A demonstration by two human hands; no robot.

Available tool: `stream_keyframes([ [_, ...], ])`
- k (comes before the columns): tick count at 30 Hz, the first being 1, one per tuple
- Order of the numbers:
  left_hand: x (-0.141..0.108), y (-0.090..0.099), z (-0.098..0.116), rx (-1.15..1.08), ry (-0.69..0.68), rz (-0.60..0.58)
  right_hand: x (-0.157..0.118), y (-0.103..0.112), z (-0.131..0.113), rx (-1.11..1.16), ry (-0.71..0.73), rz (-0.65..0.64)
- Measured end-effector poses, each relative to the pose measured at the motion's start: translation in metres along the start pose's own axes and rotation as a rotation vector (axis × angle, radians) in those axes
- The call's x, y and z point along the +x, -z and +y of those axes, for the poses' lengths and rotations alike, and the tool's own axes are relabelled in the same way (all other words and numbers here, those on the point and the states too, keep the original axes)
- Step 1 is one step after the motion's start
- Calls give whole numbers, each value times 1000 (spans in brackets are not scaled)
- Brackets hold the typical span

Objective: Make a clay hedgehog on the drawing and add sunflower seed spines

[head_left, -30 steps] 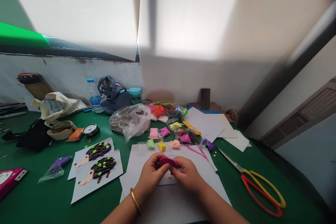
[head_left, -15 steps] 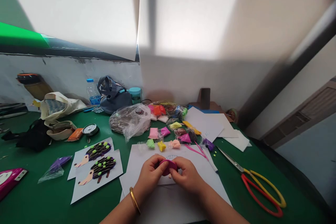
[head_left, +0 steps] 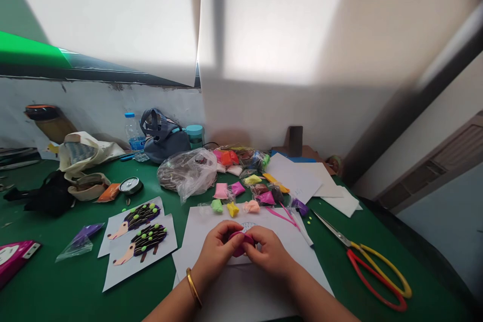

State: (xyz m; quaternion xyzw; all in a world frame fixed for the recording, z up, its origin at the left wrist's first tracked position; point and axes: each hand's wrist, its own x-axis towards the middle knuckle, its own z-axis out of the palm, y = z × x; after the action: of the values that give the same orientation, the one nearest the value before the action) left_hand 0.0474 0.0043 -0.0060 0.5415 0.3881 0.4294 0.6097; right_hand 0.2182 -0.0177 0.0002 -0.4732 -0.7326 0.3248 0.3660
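Between my two hands is a piece of magenta modelling clay, partly covered by the fingers. My left hand, with a gold bangle at the wrist, pinches its left side. The fingers of my right hand are closed on its right side, thumbs nearly meeting. Both hands are over a white paper sheet, where a small blue drawing shows just behind the fingers. Small packets of coloured clay lie past the sheet's far edge, among them green clay, yellow clay and peach clay.
Large scissors with red and yellow handles lie at right. Two hedgehog pictures on white cards are at left, near a purple clay packet. Behind stand a plastic bag, a blue bag, a water bottle and loose papers.
My fingers have shifted on the magenta clay, which now looks more bent and more covered by the thumbs. Both hands stay in about the same place.
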Motion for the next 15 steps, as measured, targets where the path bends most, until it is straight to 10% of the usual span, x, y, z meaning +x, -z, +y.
stream_keyframes([
  [15, -3, -3, 1, 48, -37, -5, 0, -3, 1, -33, -13, 2],
])
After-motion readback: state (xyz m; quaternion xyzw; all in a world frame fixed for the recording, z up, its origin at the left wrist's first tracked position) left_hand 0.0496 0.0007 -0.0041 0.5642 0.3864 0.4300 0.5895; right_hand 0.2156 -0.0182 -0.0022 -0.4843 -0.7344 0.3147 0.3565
